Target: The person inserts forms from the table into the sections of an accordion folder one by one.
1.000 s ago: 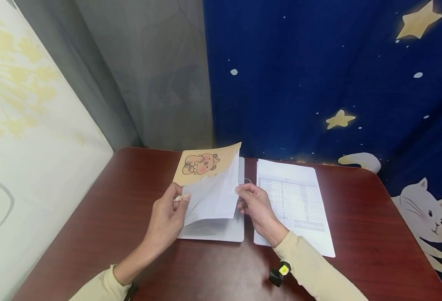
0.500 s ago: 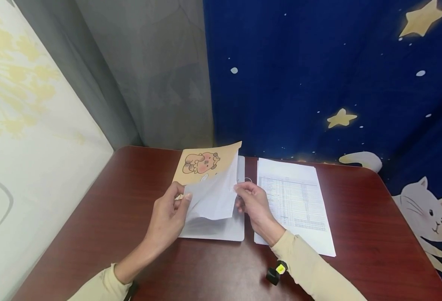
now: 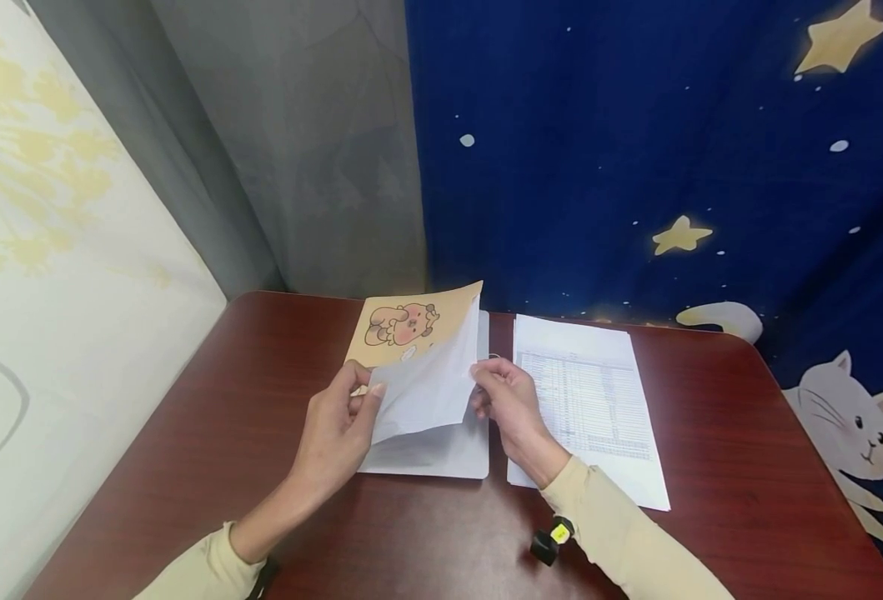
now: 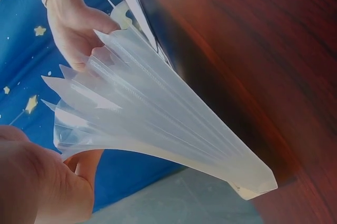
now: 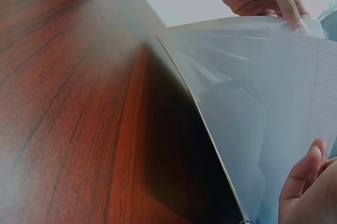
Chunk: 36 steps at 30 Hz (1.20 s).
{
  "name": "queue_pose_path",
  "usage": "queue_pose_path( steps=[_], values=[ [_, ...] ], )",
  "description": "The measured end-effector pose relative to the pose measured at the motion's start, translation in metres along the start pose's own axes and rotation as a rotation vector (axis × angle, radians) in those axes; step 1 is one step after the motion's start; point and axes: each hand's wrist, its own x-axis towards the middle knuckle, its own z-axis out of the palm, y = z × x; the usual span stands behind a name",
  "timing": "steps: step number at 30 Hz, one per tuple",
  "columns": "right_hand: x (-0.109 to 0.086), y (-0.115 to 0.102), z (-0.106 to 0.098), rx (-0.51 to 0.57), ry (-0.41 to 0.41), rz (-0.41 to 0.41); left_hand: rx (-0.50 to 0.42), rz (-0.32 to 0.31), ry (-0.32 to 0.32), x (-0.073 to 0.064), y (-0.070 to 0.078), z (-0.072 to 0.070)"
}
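Observation:
An accordion file folder (image 3: pixel 388 321) with a tan cartoon cover lies partly spread on the table, its translucent pockets (image 4: pixel 158 103) fanned out. My left hand (image 3: pixel 336 417) grips the folder's front cover at the near left, thumb on the inner side, and holds it bent up. At the right edge, my right hand (image 3: pixel 512 408) pinches a white sheet of paper (image 3: pixel 433 396) between thumb and fingers. Ruled lines show on that paper (image 5: pixel 324 92) in the right wrist view, where it overlaps the clear pocket. The folder's white back panel (image 3: pixel 441 458) lies underneath.
A stack of printed table sheets (image 3: pixel 606 392) lies right of the folder, partly behind my right hand. The dark red wooden table (image 3: pixel 246 400) meets a grey and blue starry curtain (image 3: pixel 561 167) at the back. A white patterned wall (image 3: pixel 73 292) borders the left.
The white sheet's near edge has shifted slightly up and away, showing more of the back panel. Both hands stay in nearly the same place, still holding.

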Motion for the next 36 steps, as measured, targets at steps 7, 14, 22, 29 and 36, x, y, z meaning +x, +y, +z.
queue_pose_path(
  steps=[7, 14, 22, 29, 36],
  values=[
    [0.0003, 0.0027, 0.0033, -0.075, -0.011, 0.0, 0.014, 0.01, 0.005, 0.001, -0.0009, 0.0007],
    [-0.0004, 0.0014, 0.0041, -0.122, 0.017, -0.032, 0.007, 0.005, 0.0, 0.0011, -0.0009, 0.0003],
    [-0.0003, -0.0031, 0.0078, -0.22, 0.097, -0.089, 0.009, -0.007, -0.006, 0.0005, -0.001, 0.0007],
    [0.001, -0.0064, 0.0101, -0.277, 0.106, -0.101, 0.008, -0.024, -0.01, 0.0008, -0.0009, 0.0005],
    [0.0042, -0.0016, 0.0083, -0.242, 0.107, -0.085, 0.013, -0.018, 0.001, 0.0011, -0.0009, -0.0005]
  ],
)
